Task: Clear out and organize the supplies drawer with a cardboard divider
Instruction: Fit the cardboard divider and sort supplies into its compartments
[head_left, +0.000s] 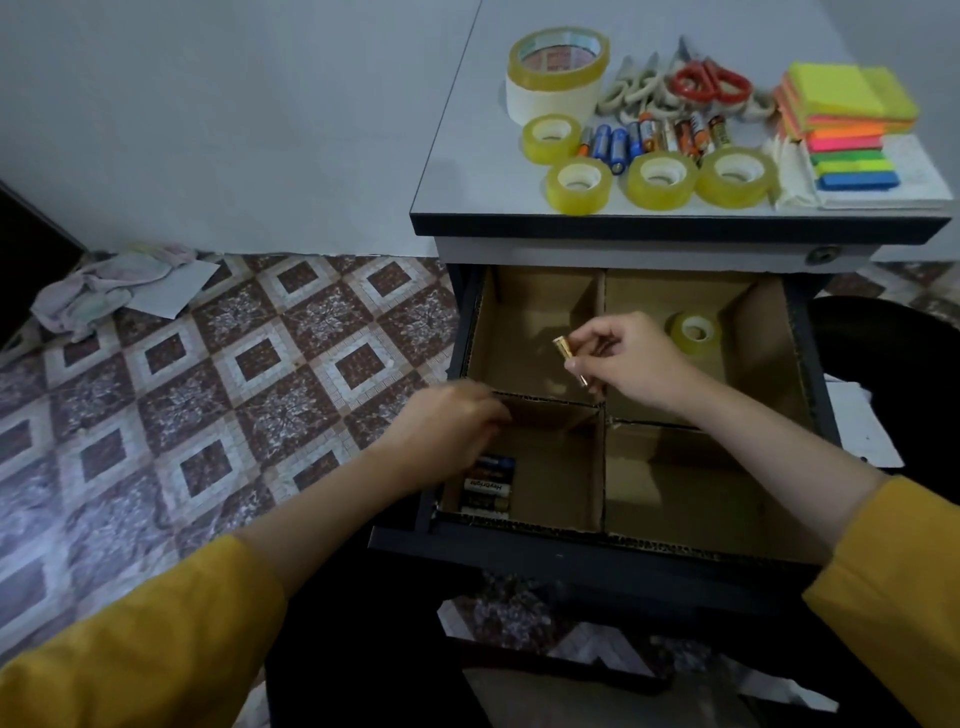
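Direction is what the next move turns on: the held battery (570, 358) hangs just to the far-left of the central cross of the cardboard divider (602, 467), while the row of batteries (488, 486) already laid down sits in the compartment to the near-left of that cross, against its outer left wall. The right hand (631, 361) pinches the held battery between thumb and fingertips; whether a second cell sits behind it I cannot tell. Its long axis runs on a slant, gold cap pointing away from the cross to the far-left and the other end dipping back toward it. The laid batteries lie with their long axes side to side, stacked one behind another toward the front of the drawer (519, 551). So the cell would probably have to travel near-left past the cross and be turned level to match. The left hand (447, 431) is the nearer one, reaching down into that near-left compartment right above the row; it is blurred, fingers bent downward, and I cannot tell whether it grips anything. A handover looks possible. One clear tape roll (696, 332) lies in the compartment far-right of the cross.
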